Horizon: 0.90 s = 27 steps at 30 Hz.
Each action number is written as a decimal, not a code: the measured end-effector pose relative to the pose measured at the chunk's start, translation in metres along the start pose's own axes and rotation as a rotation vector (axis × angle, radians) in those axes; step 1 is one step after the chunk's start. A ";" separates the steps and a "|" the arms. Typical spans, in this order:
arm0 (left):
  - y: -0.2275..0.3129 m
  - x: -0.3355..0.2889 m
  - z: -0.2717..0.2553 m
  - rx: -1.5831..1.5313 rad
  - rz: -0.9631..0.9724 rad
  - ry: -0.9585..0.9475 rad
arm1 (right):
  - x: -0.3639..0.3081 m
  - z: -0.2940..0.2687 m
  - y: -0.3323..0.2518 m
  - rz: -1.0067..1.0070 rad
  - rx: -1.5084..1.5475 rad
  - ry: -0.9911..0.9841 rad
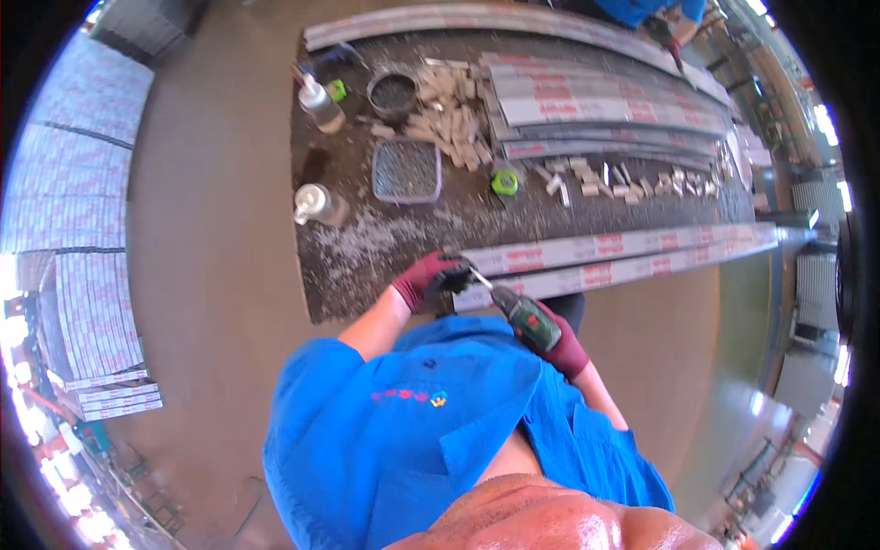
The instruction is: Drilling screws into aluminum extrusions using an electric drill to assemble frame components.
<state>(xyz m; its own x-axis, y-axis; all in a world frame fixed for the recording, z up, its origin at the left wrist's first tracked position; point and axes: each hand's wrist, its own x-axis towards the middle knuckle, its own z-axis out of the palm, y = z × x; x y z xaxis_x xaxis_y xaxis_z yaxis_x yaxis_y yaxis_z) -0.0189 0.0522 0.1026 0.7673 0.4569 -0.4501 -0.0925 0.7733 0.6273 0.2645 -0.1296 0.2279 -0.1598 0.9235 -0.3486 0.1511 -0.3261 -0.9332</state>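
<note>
My right hand (566, 346), in a maroon glove, is wrapped round a green and black cordless drill (526, 318). The drill's long bit points up and left toward my other glove. My left hand (429, 278), in a maroon glove with dark fingers, is closed at the left end of two long white profiles (623, 257) with red print. Its fingertips meet near the tip of the bit; what they pinch is too small to make out. The profiles lie side by side along the near edge of the dark workbench (367, 266).
On the bench stand a tub of small screws (406, 171), a round dark bowl (392, 94), two bottles (321, 104), a green tape measure (504, 181), piled wooden blocks (449, 115) and stacked profiles (577, 101). Another person's gloved hand (676, 50) is at the far right. Wrapped stacks (82, 183) stand left.
</note>
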 end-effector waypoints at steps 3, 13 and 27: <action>-0.019 -0.003 0.006 -0.201 -0.051 0.075 | 0.003 0.001 -0.013 0.017 -0.036 0.012; -0.069 -0.017 -0.023 1.133 -0.082 0.529 | 0.023 -0.003 -0.013 0.166 -0.011 0.030; -0.065 0.037 -0.025 1.435 -0.282 0.586 | 0.077 0.013 0.027 0.126 -0.422 0.015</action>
<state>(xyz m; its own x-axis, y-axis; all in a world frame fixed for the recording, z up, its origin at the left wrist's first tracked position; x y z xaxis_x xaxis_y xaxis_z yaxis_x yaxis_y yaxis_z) -0.0007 0.0297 0.0288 0.2812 0.7390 -0.6122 0.9217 -0.0303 0.3867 0.2434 -0.0700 0.1743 -0.1008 0.8855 -0.4537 0.5539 -0.3288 -0.7649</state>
